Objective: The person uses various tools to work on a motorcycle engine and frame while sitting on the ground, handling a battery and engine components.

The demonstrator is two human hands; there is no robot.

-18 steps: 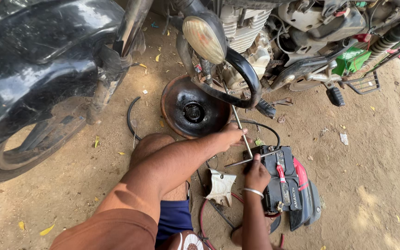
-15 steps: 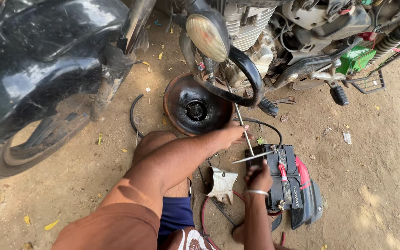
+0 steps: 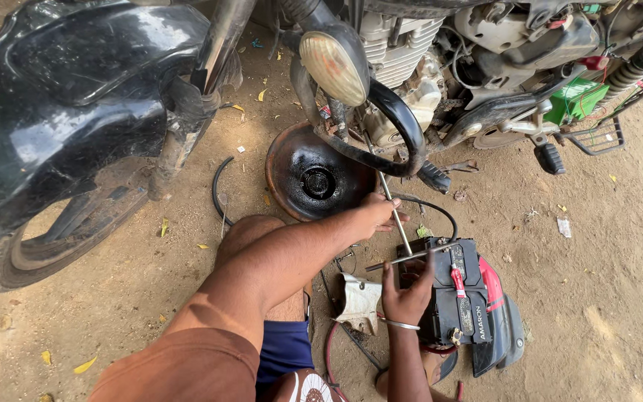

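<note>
The left hand (image 3: 376,214) clamps 1 thin metal rod (image 3: 396,216); the right hand (image 3: 405,294) pinches another rod (image 3: 411,256) above the battery (image 3: 452,294).

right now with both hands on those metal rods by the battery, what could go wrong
1. The thin rod in the right hand lies across the black battery; metal near its terminals might short.
2. The long rod in the left hand runs up past the black curved guard; it might snag.
3. The oily pan sits close by on the dirt.
</note>
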